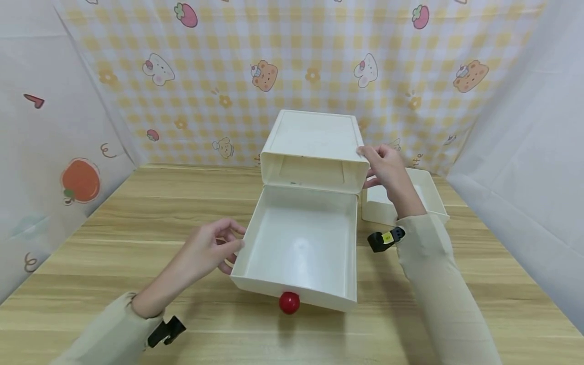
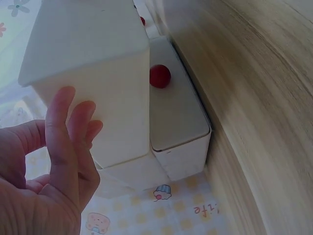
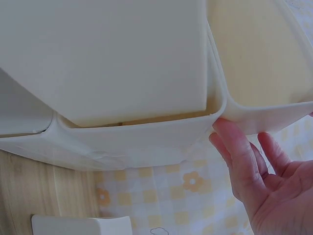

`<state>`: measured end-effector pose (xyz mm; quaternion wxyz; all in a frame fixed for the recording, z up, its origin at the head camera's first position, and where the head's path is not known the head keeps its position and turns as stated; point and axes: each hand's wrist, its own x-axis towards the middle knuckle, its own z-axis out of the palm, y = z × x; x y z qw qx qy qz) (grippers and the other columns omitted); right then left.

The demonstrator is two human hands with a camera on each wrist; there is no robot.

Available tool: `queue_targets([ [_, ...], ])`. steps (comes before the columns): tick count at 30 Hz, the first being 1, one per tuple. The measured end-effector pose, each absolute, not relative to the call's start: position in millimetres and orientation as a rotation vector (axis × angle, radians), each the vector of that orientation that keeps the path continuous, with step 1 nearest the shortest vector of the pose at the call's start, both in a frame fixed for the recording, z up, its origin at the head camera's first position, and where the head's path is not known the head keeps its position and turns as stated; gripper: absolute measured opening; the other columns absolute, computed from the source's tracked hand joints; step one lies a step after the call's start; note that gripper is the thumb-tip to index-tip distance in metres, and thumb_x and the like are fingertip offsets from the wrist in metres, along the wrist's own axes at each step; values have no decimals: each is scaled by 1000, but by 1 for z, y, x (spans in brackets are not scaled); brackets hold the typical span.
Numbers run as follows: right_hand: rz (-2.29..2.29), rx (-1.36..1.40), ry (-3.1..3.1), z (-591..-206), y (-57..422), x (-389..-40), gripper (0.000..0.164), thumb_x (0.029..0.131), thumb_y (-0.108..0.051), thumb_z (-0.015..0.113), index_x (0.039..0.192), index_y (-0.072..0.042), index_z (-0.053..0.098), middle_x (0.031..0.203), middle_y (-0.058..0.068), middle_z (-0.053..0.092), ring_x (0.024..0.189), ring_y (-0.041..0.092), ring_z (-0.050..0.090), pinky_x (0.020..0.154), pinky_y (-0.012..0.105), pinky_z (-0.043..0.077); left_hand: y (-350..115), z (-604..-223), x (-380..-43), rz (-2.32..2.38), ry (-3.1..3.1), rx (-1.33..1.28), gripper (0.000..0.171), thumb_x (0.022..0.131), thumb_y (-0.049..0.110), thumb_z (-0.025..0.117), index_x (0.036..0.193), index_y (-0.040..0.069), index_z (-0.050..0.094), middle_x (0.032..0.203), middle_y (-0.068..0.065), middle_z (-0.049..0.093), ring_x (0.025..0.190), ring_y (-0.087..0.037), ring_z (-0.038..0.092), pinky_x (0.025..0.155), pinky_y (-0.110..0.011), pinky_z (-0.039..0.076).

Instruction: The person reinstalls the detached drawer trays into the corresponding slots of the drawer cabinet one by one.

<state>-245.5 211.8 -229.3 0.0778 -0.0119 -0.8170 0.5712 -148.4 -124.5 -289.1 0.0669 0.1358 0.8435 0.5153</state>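
A white drawer [image 1: 298, 243] with a red knob [image 1: 289, 303] is pulled far out of a white drawer cabinet [image 1: 319, 133]. Its inside shows bare. Above it, the cabinet's top compartment [image 1: 312, 170] is a hollow slot. At the drawer's left side, near its front corner, my left hand [image 1: 218, 248] has its fingers loosely bent. The left wrist view shows those fingertips [image 2: 66, 93] right at the drawer's outer wall. My right hand [image 1: 385, 165] rests on the cabinet's upper right edge, fingers lightly bent against the wall [image 3: 244, 142] below the top slot.
To the right of the cabinet, a loose white drawer [image 1: 433, 195] lies on the wooden table [image 1: 137, 243]. Below the pulled-out drawer, a lower drawer [image 2: 181, 115] with its own red knob [image 2: 159, 76] sits in the cabinet. A checked cloth [image 1: 315, 50] hangs behind.
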Motion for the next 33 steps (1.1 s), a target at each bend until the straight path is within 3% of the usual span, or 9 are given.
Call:
queue_targets([
  [10,1708,-32,-2454,-228,212,-244,32,89,-41,51,85,-10,42,95,8,45,61,11,59,51,24,55,-119,-286,-155,1552,2549,415,21,86,3,57,106,-3,57,80,-14,61,61,-19,64,52,-34,57],
  [17,1698,-32,-2457,-230,211,-244,34,89,-42,51,84,-10,40,91,7,39,62,11,55,50,25,55,-116,-284,-166,1567,2531,426,22,87,7,55,107,-4,57,80,-13,61,61,-18,64,54,-34,58],
  [33,1696,-26,-2453,-229,211,-243,33,89,-42,51,85,-10,42,94,7,42,62,10,57,51,24,55,-108,-277,-193,1554,2516,380,24,88,9,55,108,-3,54,87,-15,62,61,-17,65,57,-34,58],
])
